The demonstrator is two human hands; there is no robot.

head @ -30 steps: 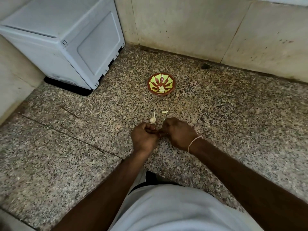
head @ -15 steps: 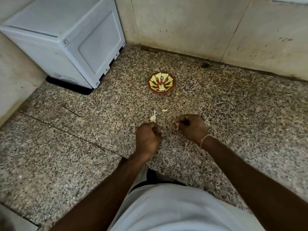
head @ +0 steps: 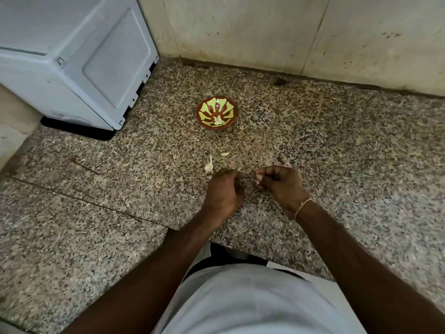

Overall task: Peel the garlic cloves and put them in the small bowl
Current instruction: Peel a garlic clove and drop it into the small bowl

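**Peeling under way: one piece in the bowl, more on the counter**

Progress, as far as it is showing: the bowl (head: 217, 115) is sitting on the counter (head: 337, 145) near the back wall, well apart from the hands. One pale piece (head: 218, 121), looking like a peeled clove, is lying against its near inner wall. Nothing else is showing inside it.

Left to do, by my judgement: a clove (head: 208, 166) with its papery tail pointing up is lying on the counter just beyond the left hand, seemingly unpeeled. A small pale scrap (head: 225, 154) is lying a little past it, toward the bowl; skin or clove, I cannot tell.

Grip: the left hand (head: 224, 191) is curling into a loose fist, knuckles up. Whether it is holding a clove inside I cannot tell; the fingers are hiding the palm. The right hand (head: 280, 183) is also curling, its thumb and fingers pinching a small whitish bit (head: 257, 177) at the tips, likely skin or part of a clove. The two hands are standing near each other with a gap between, low over the counter.
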